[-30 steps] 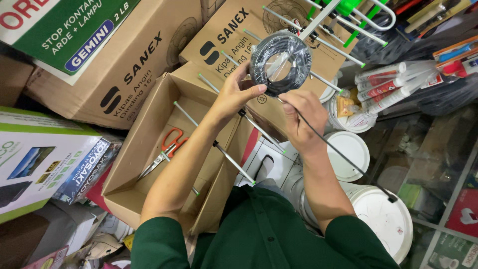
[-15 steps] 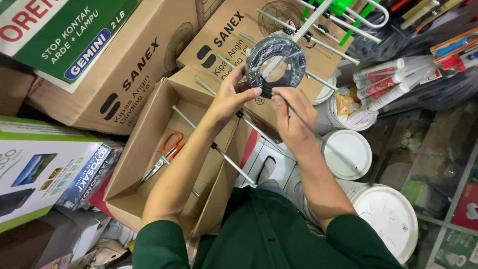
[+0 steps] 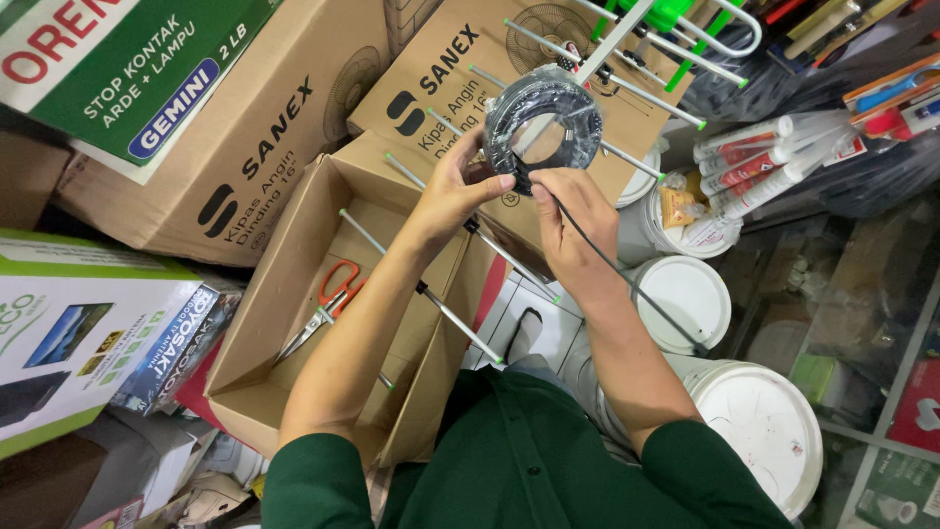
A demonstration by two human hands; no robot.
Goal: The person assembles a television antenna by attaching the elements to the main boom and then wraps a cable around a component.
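Both my hands hold a coil of black cable (image 3: pixel 544 125) wrapped in clear plastic, raised over the boxes. My left hand (image 3: pixel 458 184) grips the coil's lower left edge. My right hand (image 3: pixel 568 214) pinches the loose black cable end (image 3: pixel 627 284) at the coil's bottom; that strand runs down to the right past my forearm. Behind the coil lies a metal antenna (image 3: pixel 627 59) with thin rods and green plastic parts.
An open cardboard box (image 3: pixel 294 294) below my left arm holds orange-handled scissors (image 3: pixel 328 306) and metal rods (image 3: pixel 431 294). Closed cartons (image 3: pixel 245 147) are stacked behind. White lidded buckets (image 3: pixel 754 421) and sealant tubes (image 3: pixel 764 157) stand at the right.
The coil has stayed raised between my hands and shifted slightly. My right hand has moved up to its lower edge and now pinches the cable end there.
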